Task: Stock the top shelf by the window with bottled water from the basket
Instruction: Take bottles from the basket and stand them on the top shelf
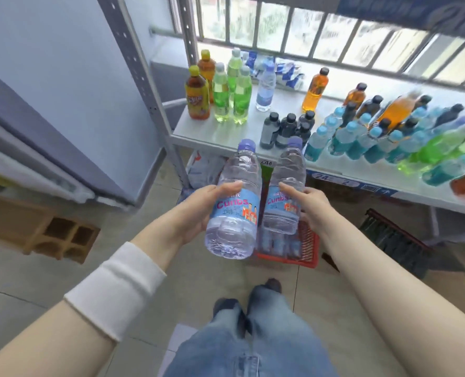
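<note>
My left hand point(198, 210) grips a clear water bottle point(235, 202) with a blue label and purple cap, held tilted in front of the shelf edge. My right hand point(311, 204) grips a second, matching water bottle point(285, 191) just to its right. Below them on the floor stands the red basket point(309, 248), with more water bottles inside, partly hidden by the held bottles. The white top shelf point(220, 131) by the barred window carries one water bottle point(266, 87) standing near the back.
On the shelf stand orange and green soda bottles point(227, 93) at the left, dark-capped bottles point(287, 129) in the middle, and several blue, green and orange drinks point(375, 129) to the right. A grey upright post point(141, 74) frames the shelf's left. A black brush point(392, 235) lies under it.
</note>
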Demonstrator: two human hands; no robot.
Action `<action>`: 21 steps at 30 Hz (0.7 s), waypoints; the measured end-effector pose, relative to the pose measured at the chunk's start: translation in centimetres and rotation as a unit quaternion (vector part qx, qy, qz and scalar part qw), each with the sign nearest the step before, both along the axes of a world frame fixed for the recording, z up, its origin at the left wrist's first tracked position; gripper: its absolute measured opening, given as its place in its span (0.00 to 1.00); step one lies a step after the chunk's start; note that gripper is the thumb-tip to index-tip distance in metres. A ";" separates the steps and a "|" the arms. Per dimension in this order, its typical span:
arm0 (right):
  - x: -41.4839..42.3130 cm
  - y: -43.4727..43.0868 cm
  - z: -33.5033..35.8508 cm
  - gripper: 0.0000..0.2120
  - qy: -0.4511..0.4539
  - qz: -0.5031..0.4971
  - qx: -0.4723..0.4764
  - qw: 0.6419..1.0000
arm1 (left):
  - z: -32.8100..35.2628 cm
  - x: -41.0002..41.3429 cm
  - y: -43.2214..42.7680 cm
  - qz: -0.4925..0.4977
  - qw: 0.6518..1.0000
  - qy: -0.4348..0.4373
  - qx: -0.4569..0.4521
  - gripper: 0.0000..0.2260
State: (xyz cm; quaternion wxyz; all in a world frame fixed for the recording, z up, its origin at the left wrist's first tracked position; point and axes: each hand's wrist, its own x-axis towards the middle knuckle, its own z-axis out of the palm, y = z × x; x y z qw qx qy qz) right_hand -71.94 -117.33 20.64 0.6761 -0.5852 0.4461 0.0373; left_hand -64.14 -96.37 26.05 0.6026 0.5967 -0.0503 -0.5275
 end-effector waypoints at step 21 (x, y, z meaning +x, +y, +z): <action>14.0 -2.5 23.4 0.28 -0.289 0.029 -0.120 0.949 | 16.7 11.8 -2.2 0.074 0.960 -0.233 -0.140 0.31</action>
